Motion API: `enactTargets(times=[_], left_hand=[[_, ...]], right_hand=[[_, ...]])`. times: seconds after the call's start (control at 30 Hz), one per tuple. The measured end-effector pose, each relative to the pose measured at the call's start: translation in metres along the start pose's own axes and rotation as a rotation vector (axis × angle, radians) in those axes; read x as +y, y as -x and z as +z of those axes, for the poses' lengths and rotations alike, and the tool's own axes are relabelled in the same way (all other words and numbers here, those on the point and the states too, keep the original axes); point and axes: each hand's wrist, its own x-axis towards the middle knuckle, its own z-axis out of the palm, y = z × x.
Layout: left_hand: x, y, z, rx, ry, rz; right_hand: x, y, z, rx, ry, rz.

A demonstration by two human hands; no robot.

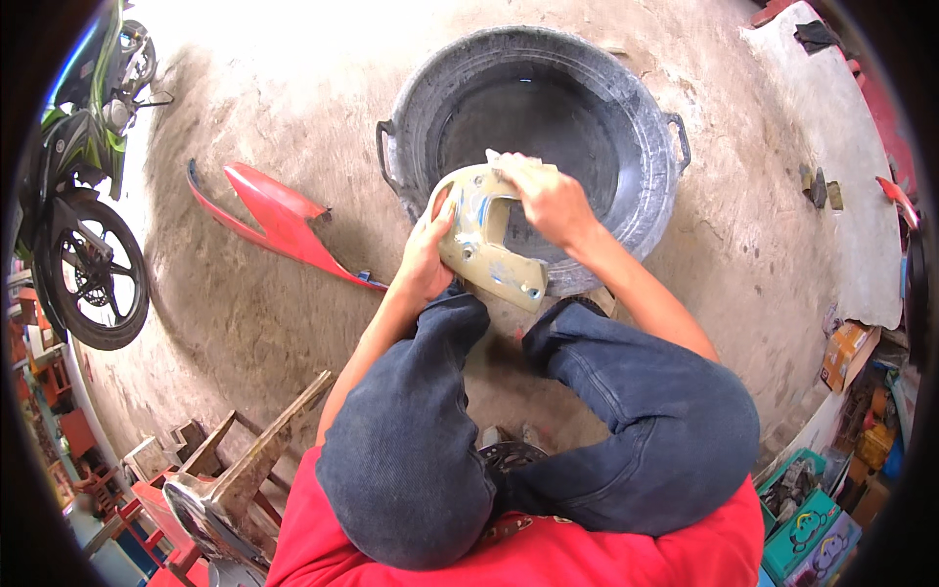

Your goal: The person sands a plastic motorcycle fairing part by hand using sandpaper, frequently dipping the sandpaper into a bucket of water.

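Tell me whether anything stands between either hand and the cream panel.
Nothing visible separates the left hand from the cream panel; that hand grips its left side directly. At the right hand, a pale corner juts out; whether it is a separate piece under that hand, I cannot tell.

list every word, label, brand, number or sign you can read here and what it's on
No text reads clearly.
Cardboard box: dark print, too small and blurred.
Green box: cartoon figures; any lettering too blurred.
Motorcycle: markings too small.
Cream part: no lettering visible.
Red panel: none visible.
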Motion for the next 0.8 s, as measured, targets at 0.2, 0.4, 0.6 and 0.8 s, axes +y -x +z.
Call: enactTargets(times=[0.2, 0.4, 0.6, 0.8], left_hand=[[0.004, 0.005, -0.003, 0.017, 0.015, -0.027], [0.003, 0.006, -0.001, 0.026, 0.022, -0.038], [0.001, 0.004, 0.003, -0.004, -0.005, -0.014], [0.001, 0.006, -0.004, 0.009, 0.003, -0.024]], right_hand=[[-0.022, 0.003, 0.003, -0.021, 0.014, -0.173], [-0.031, 0.011, 0.009, -0.008, 0.056, -0.162], [-0.005, -0.003, 0.002, 0.010, -0.013, -0.007], [-0.020, 0.008, 0.003, -0.037, -0.030, -0.110]])
